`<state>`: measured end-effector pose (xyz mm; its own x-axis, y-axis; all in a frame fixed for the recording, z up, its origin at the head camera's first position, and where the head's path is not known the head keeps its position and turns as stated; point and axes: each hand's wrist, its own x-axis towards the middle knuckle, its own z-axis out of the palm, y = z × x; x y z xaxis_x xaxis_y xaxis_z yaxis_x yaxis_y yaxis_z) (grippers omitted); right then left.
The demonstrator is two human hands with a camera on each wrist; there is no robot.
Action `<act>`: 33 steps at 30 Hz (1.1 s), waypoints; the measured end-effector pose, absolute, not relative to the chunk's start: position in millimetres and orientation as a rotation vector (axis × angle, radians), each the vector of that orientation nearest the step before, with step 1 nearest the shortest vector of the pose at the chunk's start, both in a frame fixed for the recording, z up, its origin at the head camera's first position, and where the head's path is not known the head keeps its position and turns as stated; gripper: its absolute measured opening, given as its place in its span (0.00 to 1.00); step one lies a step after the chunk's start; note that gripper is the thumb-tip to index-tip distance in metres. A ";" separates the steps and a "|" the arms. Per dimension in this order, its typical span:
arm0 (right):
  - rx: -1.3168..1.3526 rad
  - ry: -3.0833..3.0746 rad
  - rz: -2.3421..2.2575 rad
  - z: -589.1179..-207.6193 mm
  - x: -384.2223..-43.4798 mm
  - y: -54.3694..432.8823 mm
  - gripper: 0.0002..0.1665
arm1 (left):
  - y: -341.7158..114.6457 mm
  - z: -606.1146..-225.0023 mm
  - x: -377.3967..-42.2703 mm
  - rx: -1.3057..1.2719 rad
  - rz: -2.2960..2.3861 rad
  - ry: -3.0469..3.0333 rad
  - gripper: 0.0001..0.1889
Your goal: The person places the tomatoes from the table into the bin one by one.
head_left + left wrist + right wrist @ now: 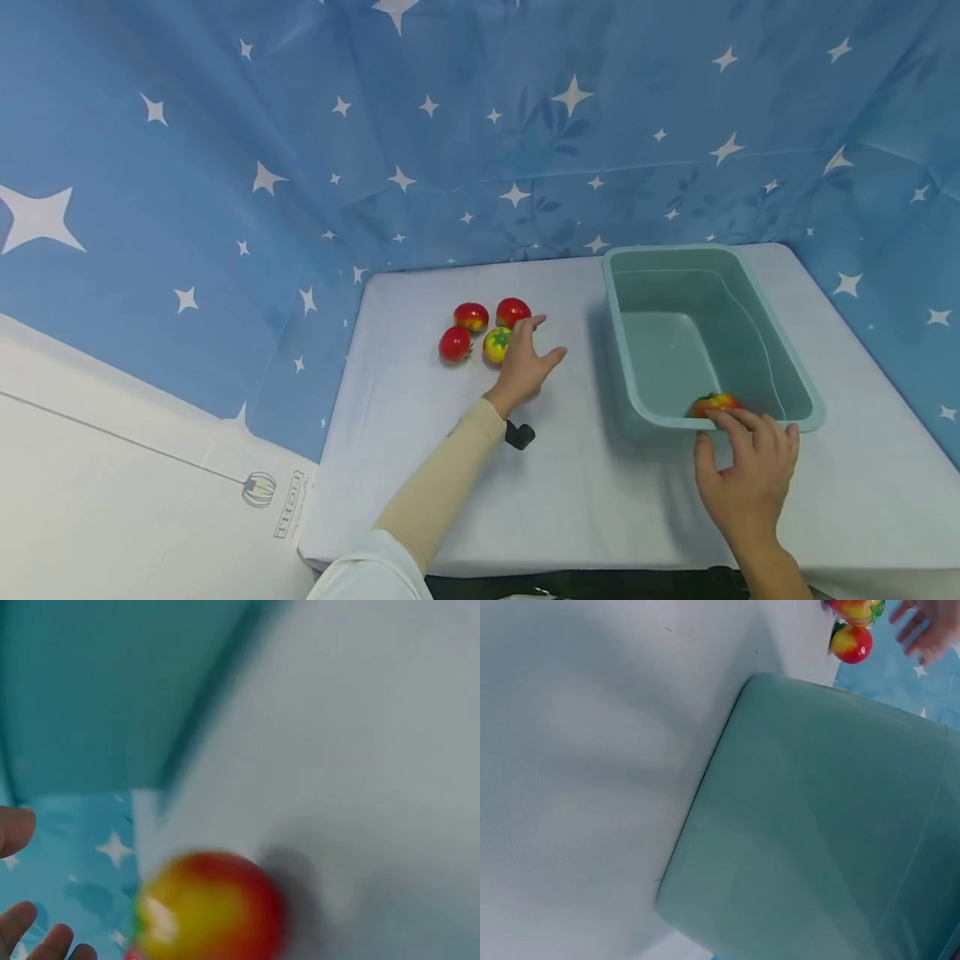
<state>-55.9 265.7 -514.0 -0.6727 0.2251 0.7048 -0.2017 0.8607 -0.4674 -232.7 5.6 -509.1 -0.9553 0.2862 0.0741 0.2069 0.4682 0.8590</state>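
My left hand (522,367) reaches over the white table with thumb and fingers spread, holding nothing. Beside its fingers lies a yellow tomato with a green top (496,344). Red tomatoes lie around it, one at the left (454,344), one behind (471,316) and one by the fingertips (513,312). A blurred red-yellow tomato (214,907) shows in the left wrist view. My right hand (750,467) is at the near rim of a teal basin (626,367), its fingers loosely over the edge. Just behind that rim, a red-yellow tomato (716,405) is partly hidden.
A white cloth covers the table (570,500). Behind it hangs a blue curtain with white stars (465,150). A small black piece (520,435) sits at the left wrist. A white panel (150,483) stands at the left.
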 end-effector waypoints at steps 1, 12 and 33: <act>-0.018 -2.225 0.661 -514.1 -55.6 266.2 0.21 | 0.3 -516.4 -233.5 0.430 1.460 2.659 0.33; -0.018 -2.263 0.648 -516.8 -56.1 268.4 0.22 | -25.0 -564.4 -226.6 0.372 1.166 2.765 0.29; -0.038 -2.249 0.667 -518.4 -52.5 269.4 0.21 | -31.5 -586.3 -206.6 0.217 1.271 2.707 0.42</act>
<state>-52.5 269.4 -518.4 -0.6997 0.2292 0.6766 -0.1770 0.8620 -0.4750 -206.6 -31.5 -586.3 -0.9794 0.1905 -0.0677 0.0696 0.6320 0.7718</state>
